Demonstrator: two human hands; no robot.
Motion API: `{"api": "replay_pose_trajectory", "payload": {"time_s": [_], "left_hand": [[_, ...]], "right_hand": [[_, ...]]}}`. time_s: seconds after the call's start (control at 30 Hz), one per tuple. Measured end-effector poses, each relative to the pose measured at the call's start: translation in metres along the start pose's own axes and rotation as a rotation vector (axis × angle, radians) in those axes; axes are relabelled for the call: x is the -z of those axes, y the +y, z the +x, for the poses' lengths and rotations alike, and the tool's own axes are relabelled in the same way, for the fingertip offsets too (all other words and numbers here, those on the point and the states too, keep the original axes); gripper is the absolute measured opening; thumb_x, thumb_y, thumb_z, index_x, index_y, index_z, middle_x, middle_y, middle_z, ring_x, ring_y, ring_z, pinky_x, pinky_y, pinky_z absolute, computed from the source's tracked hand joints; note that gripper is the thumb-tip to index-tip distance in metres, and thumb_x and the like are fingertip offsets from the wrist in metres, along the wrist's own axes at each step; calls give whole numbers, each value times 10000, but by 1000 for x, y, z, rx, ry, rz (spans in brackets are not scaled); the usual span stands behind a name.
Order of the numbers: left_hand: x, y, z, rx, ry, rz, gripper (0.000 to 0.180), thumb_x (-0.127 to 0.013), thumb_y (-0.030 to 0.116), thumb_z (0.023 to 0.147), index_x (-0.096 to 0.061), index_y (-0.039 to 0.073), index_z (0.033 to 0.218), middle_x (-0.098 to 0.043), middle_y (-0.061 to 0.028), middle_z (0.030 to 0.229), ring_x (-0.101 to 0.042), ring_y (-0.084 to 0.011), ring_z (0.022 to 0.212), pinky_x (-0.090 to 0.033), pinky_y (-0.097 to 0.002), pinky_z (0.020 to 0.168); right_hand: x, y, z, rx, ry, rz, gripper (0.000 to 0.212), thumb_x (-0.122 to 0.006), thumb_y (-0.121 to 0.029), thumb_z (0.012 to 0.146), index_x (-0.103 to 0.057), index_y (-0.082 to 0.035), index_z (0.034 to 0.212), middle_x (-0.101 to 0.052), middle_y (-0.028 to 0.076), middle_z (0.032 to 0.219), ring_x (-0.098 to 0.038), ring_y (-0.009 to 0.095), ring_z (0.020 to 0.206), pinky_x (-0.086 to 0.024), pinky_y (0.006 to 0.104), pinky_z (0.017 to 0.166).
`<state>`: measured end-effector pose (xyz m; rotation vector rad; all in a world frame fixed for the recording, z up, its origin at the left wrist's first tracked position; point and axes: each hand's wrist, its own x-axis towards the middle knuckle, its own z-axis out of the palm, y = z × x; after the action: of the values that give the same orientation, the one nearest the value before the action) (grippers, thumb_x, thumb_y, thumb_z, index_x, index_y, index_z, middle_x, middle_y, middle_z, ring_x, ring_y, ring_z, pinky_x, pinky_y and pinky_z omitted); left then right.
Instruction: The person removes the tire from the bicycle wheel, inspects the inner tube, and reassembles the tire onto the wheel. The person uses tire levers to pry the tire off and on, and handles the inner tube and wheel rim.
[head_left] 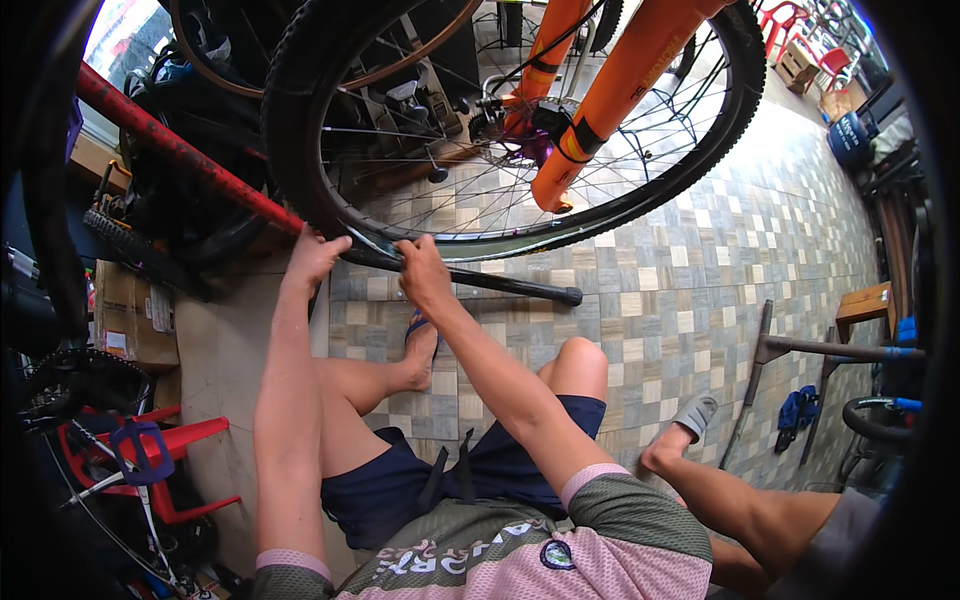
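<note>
A bicycle wheel with a black knobby tyre [735,95] stands in an orange fork [585,130] in front of me. Along its lower side the tyre edge lies away from the rim, and a pale greenish strip [500,246] shows between them. My left hand [316,258] is closed at the tyre's lower left, thumb pointing toward the wheel. To its right, my right hand [425,270] pinches the tyre's edge beside the rim. The fingertips of both hands are partly hidden. A disc rotor [490,130] and spokes surround the hub.
A red metal bar [180,145] slants down toward my left hand, and a black tube [515,285] runs below the wheel. Red plastic chair [195,440] and cardboard box [130,315] stand left. Another person's leg [730,495] with a grey slide sandal is at right, near a metal stand [765,350].
</note>
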<state>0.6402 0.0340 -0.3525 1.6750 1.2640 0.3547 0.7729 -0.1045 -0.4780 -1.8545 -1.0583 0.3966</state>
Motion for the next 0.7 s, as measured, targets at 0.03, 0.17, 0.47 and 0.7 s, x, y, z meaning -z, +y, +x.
{"api": "replay_pose_trajectory", "payload": {"time_s": [0.03, 0.17, 0.47, 0.7], "left_hand": [[5, 12, -6, -110, 33, -94, 717, -836, 162, 842, -479, 60, 1456, -677, -96, 1262, -650, -240, 1182, -497, -406, 1056], [11, 34, -17, -411, 223, -160, 754, -919, 310, 827, -529, 61, 1422, -698, -73, 1231, -680, -229, 1120, -530, -414, 1016], [-16, 2, -5, -320, 365, -28, 790, -967, 360, 758, -592, 27, 1368, -722, -116, 1206, -689, -241, 1122, -517, -357, 1035], [-26, -5, -7, -278, 305, -122, 699, -940, 326, 802, -599, 28, 1335, -699, -103, 1226, -661, -218, 1142, -508, -356, 1029]], "right_hand": [[4, 25, -3, -32, -63, -120, 286, -629, -73, 935, -704, -155, 1199, -569, 166, 1134, -639, 390, 1041, -549, 499, 857], [42, 106, -17, -80, -22, -304, 215, -625, -54, 908, -682, -104, 1109, -584, 183, 1124, -651, 396, 1045, -580, 515, 862], [65, 114, -21, -112, -53, -297, 214, -614, -61, 919, -695, -115, 1109, -587, 178, 1079, -646, 389, 1027, -564, 503, 855], [10, 33, -12, 26, -20, -42, 292, -635, -58, 906, -706, -117, 1183, -580, 180, 1054, -628, 397, 974, -537, 491, 833]]}}
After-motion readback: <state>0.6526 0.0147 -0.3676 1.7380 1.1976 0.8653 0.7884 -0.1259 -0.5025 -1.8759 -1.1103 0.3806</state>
